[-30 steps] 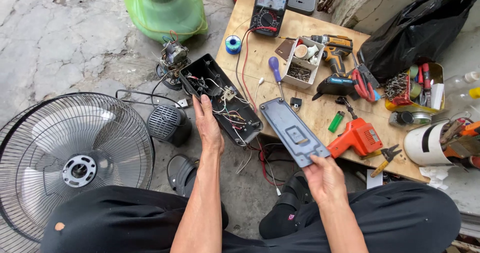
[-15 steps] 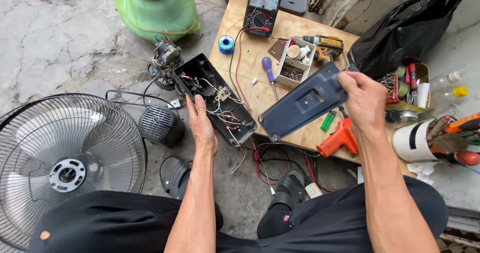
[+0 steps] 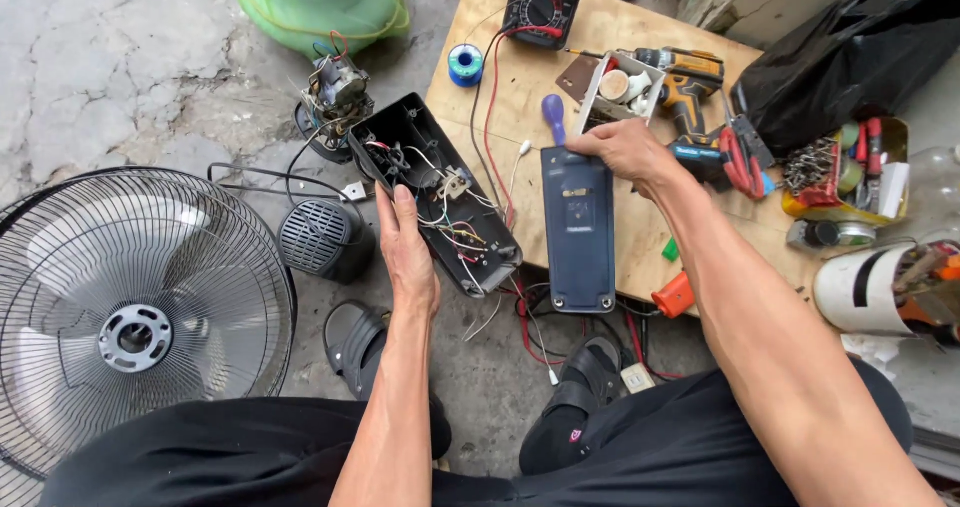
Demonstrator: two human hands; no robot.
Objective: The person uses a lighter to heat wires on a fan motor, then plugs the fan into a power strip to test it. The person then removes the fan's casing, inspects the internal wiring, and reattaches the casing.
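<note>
Left hand: my left hand [image 3: 410, 252] lies flat, fingers together, pressed along the near edge of the open black housing [image 3: 437, 207] with loose wires inside.
Right hand: my right hand [image 3: 622, 149] is curled over the far end of the dark blue cover panel [image 3: 578, 229]; probably pinching its top edge, fingertips hidden.
Panel: flat on the wooden board [image 3: 520, 97], near end overhanging the edge.
Arms: both reach forward, right elbow bent outward.
Nearby: fan grille [image 3: 130, 307] on the floor to my left.
</note>
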